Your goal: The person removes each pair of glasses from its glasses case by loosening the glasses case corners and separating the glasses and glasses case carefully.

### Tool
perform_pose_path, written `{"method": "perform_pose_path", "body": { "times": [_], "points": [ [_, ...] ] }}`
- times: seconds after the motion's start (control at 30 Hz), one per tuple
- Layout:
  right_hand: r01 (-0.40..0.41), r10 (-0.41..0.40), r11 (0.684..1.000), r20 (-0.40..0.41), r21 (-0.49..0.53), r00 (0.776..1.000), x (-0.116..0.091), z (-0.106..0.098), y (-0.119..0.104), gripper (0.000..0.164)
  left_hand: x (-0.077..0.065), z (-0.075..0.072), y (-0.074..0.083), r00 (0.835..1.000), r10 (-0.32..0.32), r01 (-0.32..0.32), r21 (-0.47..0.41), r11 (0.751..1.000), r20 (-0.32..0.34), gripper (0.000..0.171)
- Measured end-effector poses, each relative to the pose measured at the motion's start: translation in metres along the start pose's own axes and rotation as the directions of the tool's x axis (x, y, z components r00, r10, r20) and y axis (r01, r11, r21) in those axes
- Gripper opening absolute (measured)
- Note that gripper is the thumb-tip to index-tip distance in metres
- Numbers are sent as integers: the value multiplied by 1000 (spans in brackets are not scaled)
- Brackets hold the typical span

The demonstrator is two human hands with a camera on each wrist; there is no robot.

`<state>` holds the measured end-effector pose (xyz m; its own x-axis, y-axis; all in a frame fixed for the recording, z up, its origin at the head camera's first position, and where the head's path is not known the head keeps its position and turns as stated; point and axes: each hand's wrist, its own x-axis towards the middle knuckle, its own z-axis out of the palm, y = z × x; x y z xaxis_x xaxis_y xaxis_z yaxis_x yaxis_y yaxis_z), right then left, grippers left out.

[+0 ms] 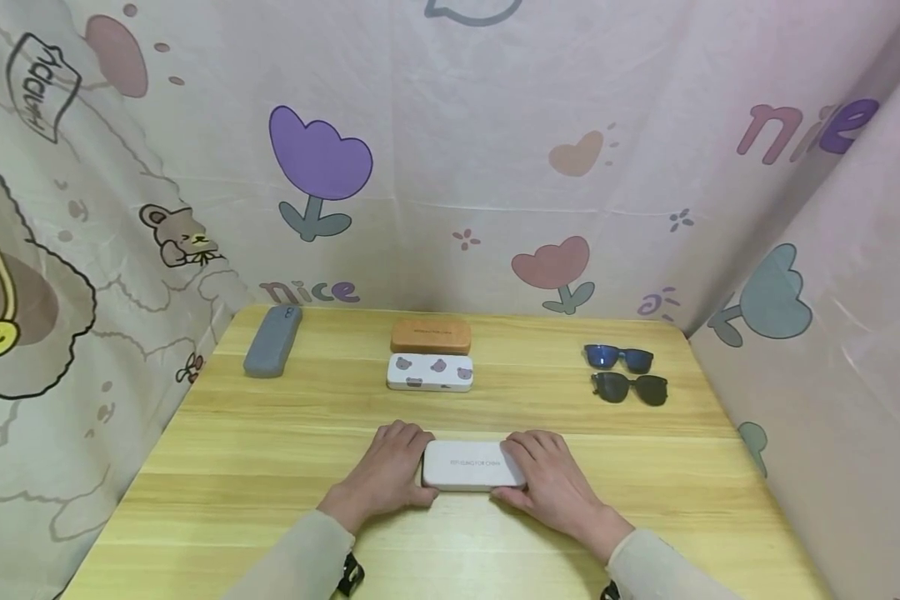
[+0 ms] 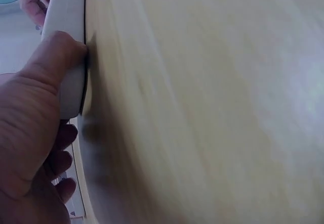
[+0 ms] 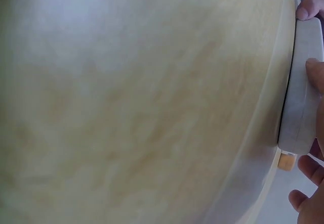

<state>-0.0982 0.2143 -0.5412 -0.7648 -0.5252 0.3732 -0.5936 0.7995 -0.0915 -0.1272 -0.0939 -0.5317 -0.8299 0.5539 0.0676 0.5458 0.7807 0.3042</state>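
A white glasses case (image 1: 471,465) with small lettering on its lid lies lengthwise on the wooden table, close to me. My left hand (image 1: 392,468) holds its left end, thumb on the near side and fingers at the far side. At the other end my right hand (image 1: 553,482) grips the case, thumb in front and fingers over the far corner. In the left wrist view, the left thumb (image 2: 61,57) presses against the front of the case (image 2: 73,92). The right wrist view shows the case (image 3: 298,107) with a thumb on its side; the lid looks closed.
Beyond it lie a white bear-print case (image 1: 430,372) and an orange-brown case (image 1: 431,336). A grey-blue case (image 1: 272,342) sits at the back left. Dark-blue sunglasses (image 1: 619,358) and black sunglasses (image 1: 630,389) lie at the right. Printed curtains (image 1: 450,167) enclose the table (image 1: 270,483).
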Motion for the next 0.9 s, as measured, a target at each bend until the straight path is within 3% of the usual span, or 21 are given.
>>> {"method": "perform_pose_path", "body": {
  "times": [0.9],
  "points": [
    [-45, 45, 999, 8, -10, 999, 12, 5, -3, 79, 1, 2, -7, 1000, -18, 18, -44, 999, -1, 76]
  ]
}}
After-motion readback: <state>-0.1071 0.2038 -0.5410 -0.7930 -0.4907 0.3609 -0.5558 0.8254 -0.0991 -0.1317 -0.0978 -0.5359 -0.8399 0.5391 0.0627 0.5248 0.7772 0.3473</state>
